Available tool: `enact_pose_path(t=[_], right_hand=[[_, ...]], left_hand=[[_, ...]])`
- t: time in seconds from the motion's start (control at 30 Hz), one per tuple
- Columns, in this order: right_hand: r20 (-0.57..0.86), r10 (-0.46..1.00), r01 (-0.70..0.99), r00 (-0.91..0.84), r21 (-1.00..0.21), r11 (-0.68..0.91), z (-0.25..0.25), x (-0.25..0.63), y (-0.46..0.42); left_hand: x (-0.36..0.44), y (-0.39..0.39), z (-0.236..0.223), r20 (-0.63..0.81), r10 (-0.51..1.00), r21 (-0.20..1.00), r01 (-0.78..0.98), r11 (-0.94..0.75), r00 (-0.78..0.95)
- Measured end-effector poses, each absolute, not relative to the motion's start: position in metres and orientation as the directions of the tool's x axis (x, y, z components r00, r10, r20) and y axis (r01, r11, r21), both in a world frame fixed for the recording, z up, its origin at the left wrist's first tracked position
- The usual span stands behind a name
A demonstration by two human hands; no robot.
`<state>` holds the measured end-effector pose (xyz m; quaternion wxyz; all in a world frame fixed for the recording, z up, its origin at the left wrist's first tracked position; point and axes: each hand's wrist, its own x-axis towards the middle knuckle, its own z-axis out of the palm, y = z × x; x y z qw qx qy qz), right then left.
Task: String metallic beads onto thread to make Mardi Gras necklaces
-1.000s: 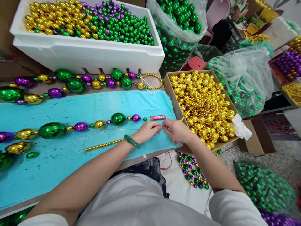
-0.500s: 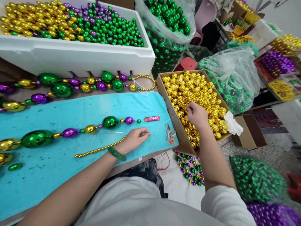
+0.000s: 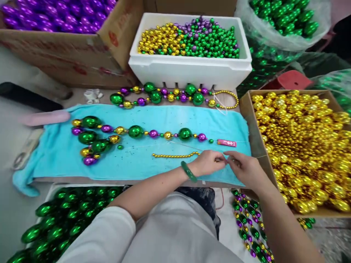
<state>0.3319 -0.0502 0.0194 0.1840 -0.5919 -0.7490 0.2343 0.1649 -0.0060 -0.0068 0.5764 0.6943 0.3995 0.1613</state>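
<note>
My left hand (image 3: 211,162), with a green bangle on its wrist, is closed in a pinch above the blue towel (image 3: 131,170). A strand of small gold beads (image 3: 175,156) runs along the towel into this hand, and a gold glint shows between its fingers. My right hand (image 3: 245,170) meets it fingertip to fingertip, also pinched; what it holds is too small to make out. Behind my hands lies a string of large green, purple and gold beads (image 3: 135,131), ending near a small pink-red label (image 3: 227,143). Clear thread (image 3: 183,145) crosses the towel.
A carton of gold beads (image 3: 261,146) stands at right. At the back are a white foam box (image 3: 189,67) of small mixed beads and a carton (image 3: 117,44) of purple beads. A finished-looking bead string (image 3: 170,97) lies behind the towel. Large green beads (image 3: 55,232) fill the lower left.
My right hand has come from over the gold bead carton to meet my left hand above the towel. The view has swung left. The scissors seen earlier are now hidden.
</note>
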Motion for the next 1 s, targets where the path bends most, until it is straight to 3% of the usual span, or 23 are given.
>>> enact_pose_path(t=[0.13, 0.3, 0.53, 0.6, 0.7, 0.8, 0.87, 0.93, 1.0], right_hand=[[-0.151, 0.953, 0.797, -0.263, -0.591, 0.126, 0.033, 0.341, -0.049], [-0.213, 0.972, 0.83, -0.102, -0.556, -0.035, 0.041, 0.355, -0.044], [-0.163, 0.981, 0.846, 0.109, -0.503, -0.178, 0.036, 0.381, -0.041], [-0.157, 0.959, 0.865, 0.236, -0.416, -0.28, 0.039, 0.391, -0.039], [-0.186, 0.897, 0.896, 0.4, -0.127, -0.426, 0.046, 0.393, -0.033], [-0.215, 0.884, 0.909, 0.416, 0.072, -0.411, 0.048, 0.378, -0.03], [-0.134, 0.943, 0.952, 0.305, 0.018, -0.306, 0.042, 0.364, -0.033], [-0.023, 0.993, 0.978, 0.117, -0.173, -0.119, 0.034, 0.349, -0.037], [-0.006, 0.999, 0.913, -0.032, -0.408, 0.027, 0.025, 0.335, -0.042]], left_hand=[[0.155, -0.007, -0.005, -0.263, 0.74, 0.943, 0.327, 0.062, 0.619], [0.147, -0.003, -0.007, -0.199, 0.69, 0.973, 0.226, 0.052, 0.696], [0.147, 0.001, -0.005, -0.211, 0.745, 0.9, 0.423, -0.104, 0.632], [0.145, 0.001, -0.004, -0.228, 0.735, 0.899, 0.429, -0.094, 0.638], [0.144, 0.001, -0.005, -0.222, 0.737, 0.906, 0.415, -0.086, 0.639], [0.145, 0.001, -0.012, -0.224, 0.751, 0.929, 0.37, -0.029, 0.621], [0.148, 0.001, -0.018, -0.249, 0.766, 0.943, 0.328, 0.053, 0.592], [0.15, 0.002, -0.023, -0.285, 0.766, 0.949, 0.282, 0.14, 0.576], [0.152, 0.002, -0.024, -0.311, 0.749, 0.949, 0.241, 0.205, 0.585]])
